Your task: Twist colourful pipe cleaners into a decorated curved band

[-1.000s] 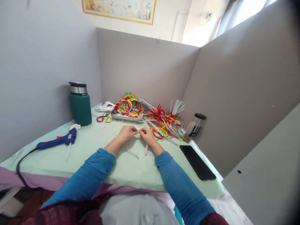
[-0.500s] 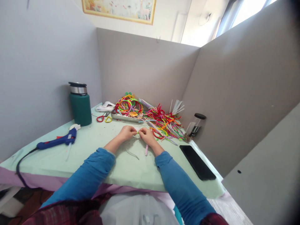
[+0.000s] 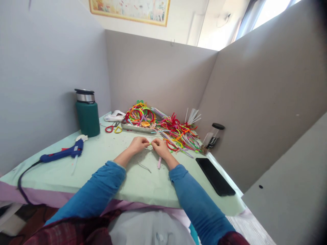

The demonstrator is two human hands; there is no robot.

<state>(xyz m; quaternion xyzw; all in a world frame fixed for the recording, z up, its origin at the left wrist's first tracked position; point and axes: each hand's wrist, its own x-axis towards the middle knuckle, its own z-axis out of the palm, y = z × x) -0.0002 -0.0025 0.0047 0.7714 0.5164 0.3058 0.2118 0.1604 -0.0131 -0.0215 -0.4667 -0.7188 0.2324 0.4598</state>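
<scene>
We see the left hand and the right hand meeting over the table, each with thumb and fingers drawn together in a narrow pinch on a tiny yellow-green piece. The piece sits between the two sets of fingertips and is mostly hidden by them, so we cannot tell its full shape. Just nearer to us than the grip, we find a thin grey item on the pale green cloth, and beside it, close to the right wrist, a pink strip. Beyond the grip and slightly to its left stands a metal tray heaped with bright fuzzy loops; beyond it to the right spreads a tangle of coloured fuzzy stems, with white sticks fanning up behind. Left of the tray, we notice a red loop and a yellow loop side by side. Well to the left of the grip, we have a blue glue gun lying on its side and, farther back, an upright green bottle. To the right of the grip, we see a black phone lying flat, and behind it a clear jar with a black lid.
</scene>
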